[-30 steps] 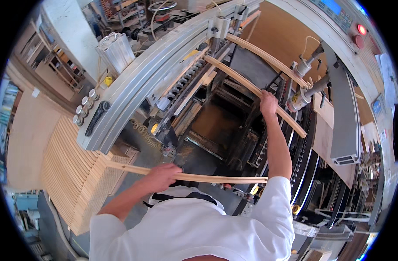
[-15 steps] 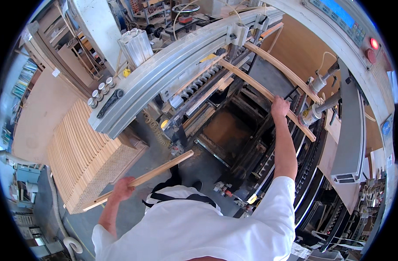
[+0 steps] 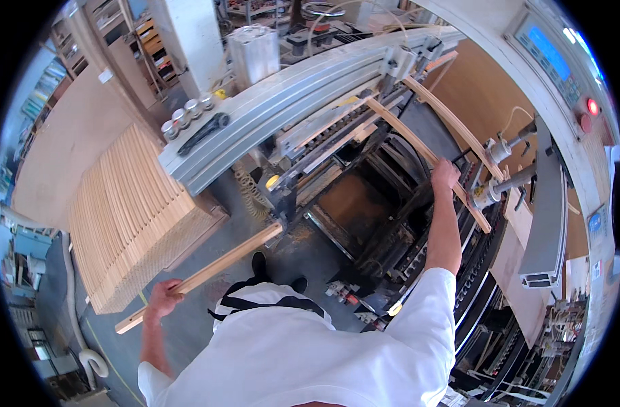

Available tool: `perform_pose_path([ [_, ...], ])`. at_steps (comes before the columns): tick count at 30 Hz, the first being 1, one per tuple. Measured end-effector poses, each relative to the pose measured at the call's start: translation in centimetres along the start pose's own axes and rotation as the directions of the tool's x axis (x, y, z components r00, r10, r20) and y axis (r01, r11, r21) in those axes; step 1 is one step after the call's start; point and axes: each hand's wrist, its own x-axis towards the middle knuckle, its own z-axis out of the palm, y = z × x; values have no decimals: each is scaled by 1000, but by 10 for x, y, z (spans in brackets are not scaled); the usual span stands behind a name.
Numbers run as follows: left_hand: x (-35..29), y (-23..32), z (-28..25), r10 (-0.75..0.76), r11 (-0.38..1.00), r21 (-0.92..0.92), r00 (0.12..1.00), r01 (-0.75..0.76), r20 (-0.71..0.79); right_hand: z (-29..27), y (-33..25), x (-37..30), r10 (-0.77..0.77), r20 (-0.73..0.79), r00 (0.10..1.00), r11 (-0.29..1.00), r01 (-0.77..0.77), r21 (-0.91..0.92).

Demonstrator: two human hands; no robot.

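Note:
My left hand [image 3: 165, 298] is closed around a long wooden strip [image 3: 222, 263] with small holes, held out at a slant over the floor. Its far end comes close to the machine's near left corner. My right hand [image 3: 446, 174] grips a second wooden strip [image 3: 405, 131], which lies across the rails of the machine [image 3: 374, 227]. Further right, another strip, or a few side by side [image 3: 452, 125], runs nearly parallel to it. Cylindrical clamps [image 3: 488, 195] stand near the right ends of these pieces.
A tall stack of wooden strips [image 3: 123, 224] stands at the left. Above it, a curved-looking metal beam [image 3: 256, 122] spans the machine, with knobs and a dark wrench-like tool [image 3: 205, 133] on top. A control panel [image 3: 549, 57] with a red lit button is at upper right. A hose [image 3: 71, 305] lies at far left.
The view has turned a little. My left hand has moved its strip slightly left, and the lower end now shows clear of the stack. My right hand still grips the strip on the machine.

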Motion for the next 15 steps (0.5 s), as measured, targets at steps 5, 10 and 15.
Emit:
perform_pose_path([
  [5, -24, -78, -61, 97, 955, -275, 993, -112, -69, -11, -36, 3, -6, -159, 987, 999, 14, 47],
  [10, -61, -114, -136, -10, 960, -275, 971, -57, -238, -54, -129, -66, 45, -364, 930, 762, 204, 614],
  [15, -34, -211, -197, -147, 712, -672, 892, -204, -427, -90, -267, -198, -114, -377, 919, 426, 388, 818],
])
